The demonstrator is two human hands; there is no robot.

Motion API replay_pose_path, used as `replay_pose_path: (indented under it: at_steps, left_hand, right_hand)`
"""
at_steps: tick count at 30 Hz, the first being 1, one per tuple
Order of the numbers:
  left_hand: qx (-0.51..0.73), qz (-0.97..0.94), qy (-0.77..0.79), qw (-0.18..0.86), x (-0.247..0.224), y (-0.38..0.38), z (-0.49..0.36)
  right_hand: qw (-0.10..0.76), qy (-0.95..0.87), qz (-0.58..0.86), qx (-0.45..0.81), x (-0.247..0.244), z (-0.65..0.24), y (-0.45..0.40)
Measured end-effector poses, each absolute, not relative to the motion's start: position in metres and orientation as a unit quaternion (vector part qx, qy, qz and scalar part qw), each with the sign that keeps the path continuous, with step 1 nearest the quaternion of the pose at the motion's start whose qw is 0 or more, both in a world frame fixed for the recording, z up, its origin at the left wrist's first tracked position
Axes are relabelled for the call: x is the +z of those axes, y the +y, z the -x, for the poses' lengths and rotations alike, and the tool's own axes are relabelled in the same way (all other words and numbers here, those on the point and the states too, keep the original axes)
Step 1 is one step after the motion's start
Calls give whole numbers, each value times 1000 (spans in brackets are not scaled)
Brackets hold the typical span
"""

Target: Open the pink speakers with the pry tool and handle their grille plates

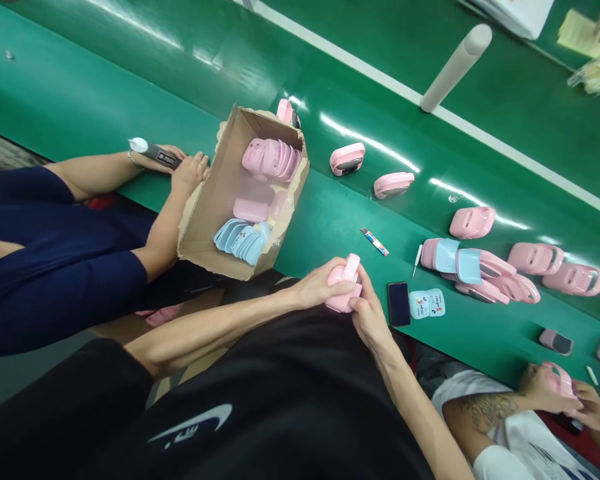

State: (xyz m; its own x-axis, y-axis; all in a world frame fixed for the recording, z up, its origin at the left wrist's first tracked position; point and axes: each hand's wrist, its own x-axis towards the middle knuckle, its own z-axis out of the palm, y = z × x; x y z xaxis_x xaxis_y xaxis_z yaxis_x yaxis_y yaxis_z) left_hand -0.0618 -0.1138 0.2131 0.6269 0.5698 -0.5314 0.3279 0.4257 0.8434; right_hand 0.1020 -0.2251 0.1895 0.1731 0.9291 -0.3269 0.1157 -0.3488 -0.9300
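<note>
My left hand (320,283) and my right hand (367,310) both grip a pink plastic moulded casing (344,285) above the green conveyor belt (325,220). My fingers cover much of the casing, and its underside is hidden. Just beyond my hands lie a black smartphone (399,304) and a small tube (375,241), both on the belt. An open cardboard box (220,200) stands to the left of my hands, holding stacked pink and pale blue plastic pieces.
Several pink casings (473,222) and pale blue pieces (447,255) lie along the belt. A co-worker's hands (190,172) at left hold a dark pen-like tool (155,153). Another person's hands (555,393) at lower right hold a pink casing. A white post (455,67) stands beyond the belt.
</note>
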Motion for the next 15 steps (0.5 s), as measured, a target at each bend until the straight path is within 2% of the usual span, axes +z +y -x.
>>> replay_pose_path:
  at_steps: [9, 15]
  left_hand:
    - [20, -550, 444, 707, 219, -99, 46]
    - [13, -535, 460, 708, 200, -103, 44]
  right_hand:
    - [430, -252, 610, 615, 189, -105, -206]
    - [430, -197, 611, 635, 177, -106, -197]
